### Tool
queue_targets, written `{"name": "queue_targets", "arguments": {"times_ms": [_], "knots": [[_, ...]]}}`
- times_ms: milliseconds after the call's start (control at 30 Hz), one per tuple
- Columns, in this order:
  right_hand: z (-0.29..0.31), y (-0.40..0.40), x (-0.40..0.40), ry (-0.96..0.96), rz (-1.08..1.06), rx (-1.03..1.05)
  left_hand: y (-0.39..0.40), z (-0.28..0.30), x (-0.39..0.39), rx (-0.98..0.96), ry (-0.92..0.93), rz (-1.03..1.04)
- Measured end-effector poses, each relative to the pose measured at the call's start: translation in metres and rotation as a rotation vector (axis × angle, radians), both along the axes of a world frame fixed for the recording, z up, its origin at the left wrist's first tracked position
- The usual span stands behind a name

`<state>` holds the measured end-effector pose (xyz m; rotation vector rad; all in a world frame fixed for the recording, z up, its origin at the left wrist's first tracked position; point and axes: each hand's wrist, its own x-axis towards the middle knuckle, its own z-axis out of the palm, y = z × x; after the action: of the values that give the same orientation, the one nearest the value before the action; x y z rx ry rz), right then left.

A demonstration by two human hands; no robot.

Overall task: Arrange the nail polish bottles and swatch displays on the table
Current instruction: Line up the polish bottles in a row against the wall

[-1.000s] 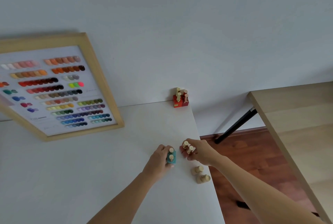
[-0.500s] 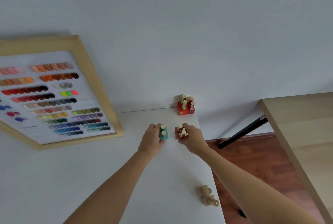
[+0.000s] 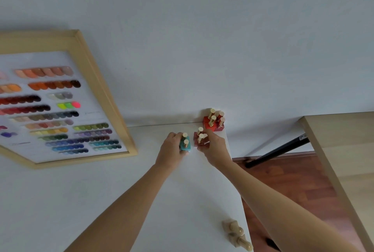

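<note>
My left hand (image 3: 172, 149) grips two teal nail polish bottles (image 3: 185, 144) with gold caps on the white table (image 3: 101, 201). Just to their right my right hand (image 3: 215, 147) holds dark red bottles (image 3: 199, 139), gold caps upright. Both pairs sit near the table's far right corner. Behind them, in the corner against the wall, stands a cluster of red and orange bottles (image 3: 213, 122). Two beige bottles (image 3: 235, 233) remain at the near right edge. A wood-framed swatch display (image 3: 60, 110) with rows of coloured nail tips leans at the back left.
The table's right edge drops to a red-brown wooden floor (image 3: 283, 181). A second, light wood table (image 3: 344, 160) with a black leg (image 3: 277, 152) stands to the right. A plain white wall (image 3: 202, 39) runs behind the table.
Both hands have slid their bottles away from me toward the far right corner, close to the red cluster. The beige bottles stayed behind near the front edge.
</note>
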<state>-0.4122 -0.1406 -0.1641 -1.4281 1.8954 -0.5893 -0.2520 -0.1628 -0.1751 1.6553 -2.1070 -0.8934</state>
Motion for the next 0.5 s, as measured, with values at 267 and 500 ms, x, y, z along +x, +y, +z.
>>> {"name": "queue_targets", "arguments": {"times_ms": [267,500], "knots": [[-0.009,0.018,-0.008,-0.089,-0.161,-0.053,0.018,0.001,-0.023,-0.024,0.14,0.227],[-0.014,0.017,-0.036,-0.011,-0.345,-0.191,0.013,-0.001,-0.036,-0.049,0.154,0.313]]}}
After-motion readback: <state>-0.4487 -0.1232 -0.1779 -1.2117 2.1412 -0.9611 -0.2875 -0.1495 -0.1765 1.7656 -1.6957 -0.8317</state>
